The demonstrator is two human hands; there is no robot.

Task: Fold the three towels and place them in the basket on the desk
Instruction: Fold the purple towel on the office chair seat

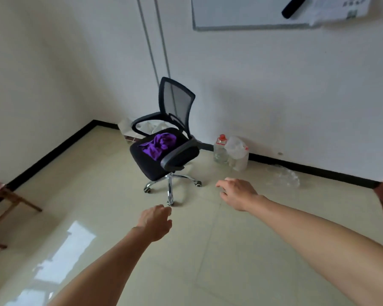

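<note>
Reaching for the laundry: we stretch both bare arms out over a pale tiled floor toward a black mesh office chair (pixel 166 149) at the centre of the frame, where a purple towel (pixel 158 145) lies crumpled on the seat. Our left hand (pixel 156 223), lower centre, is loosely curled and holds nothing; our right hand (pixel 237 193), just right of centre, has its fingers spread and is likewise empty, and both are well apart from the towel. Neither the desk nor the basket shows here, nor any other towel. Plastic bottles (pixel 230 152) stand against the wall right of the chair. We judge the chief risk to be the chair's castors: a tug on the cloth could roll or swivel the seat away, or drag the towel onto the floor.
</note>
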